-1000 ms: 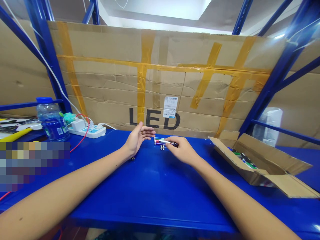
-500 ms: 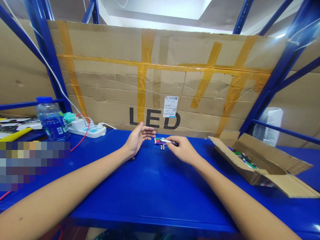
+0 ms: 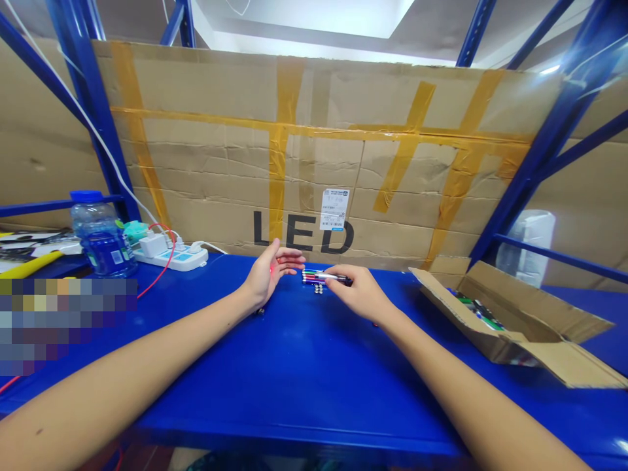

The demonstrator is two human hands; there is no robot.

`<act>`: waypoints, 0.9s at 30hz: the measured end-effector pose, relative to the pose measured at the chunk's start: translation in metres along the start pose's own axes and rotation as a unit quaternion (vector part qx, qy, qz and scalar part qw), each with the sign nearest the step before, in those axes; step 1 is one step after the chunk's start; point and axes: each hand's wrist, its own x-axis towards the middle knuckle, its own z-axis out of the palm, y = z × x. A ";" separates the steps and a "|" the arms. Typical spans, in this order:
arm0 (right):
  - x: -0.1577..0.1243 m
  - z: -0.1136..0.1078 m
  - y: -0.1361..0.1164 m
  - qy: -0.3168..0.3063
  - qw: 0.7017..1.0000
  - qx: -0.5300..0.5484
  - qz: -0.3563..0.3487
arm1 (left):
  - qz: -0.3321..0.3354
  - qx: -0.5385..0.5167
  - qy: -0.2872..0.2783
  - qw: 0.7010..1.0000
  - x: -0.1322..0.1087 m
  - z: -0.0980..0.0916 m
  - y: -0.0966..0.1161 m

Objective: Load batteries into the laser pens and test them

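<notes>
My right hand (image 3: 360, 291) has its thumb and fingers closed around a silver laser pointer (image 3: 322, 276), a pen-shaped one whose tip faces left. Across from it, my left hand (image 3: 267, 278) is raised with the fingers stretched out and the palm turned toward the pointer. A red glow shows on that palm. Several colored pen-shaped pointers (image 3: 308, 281) lie side by side on the blue table (image 3: 294, 386), partly behind the held one. Just in front of them are several small silver button cells (image 3: 318, 289). Small dark pieces (image 3: 260, 312) lie by my left wrist, mostly hidden.
An open cardboard box (image 3: 510, 347) on the right holds more colored pens (image 3: 481, 313). At left stand a plastic bottle (image 3: 105, 239) and a white power strip (image 3: 184, 258) with a red cable (image 3: 164, 265). A large cardboard sheet (image 3: 220, 170) rises behind the table.
A red light has appeared on my left palm. A small red spot now shows beside my right wrist. Both hands have stayed almost in place.
</notes>
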 end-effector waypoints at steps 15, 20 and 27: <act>0.000 -0.001 0.000 -0.003 1.000 -0.015 0.002 | 0.007 -0.024 0.018 1.000 0.000 0.002 0.001; 0.001 -0.001 0.001 0.002 1.000 -0.016 -0.003 | -0.007 -0.030 -0.006 0.999 -0.002 0.006 0.004; 0.000 -0.002 -0.001 -0.003 1.000 -0.028 -0.001 | -0.010 -0.024 -0.031 0.999 -0.001 0.003 0.003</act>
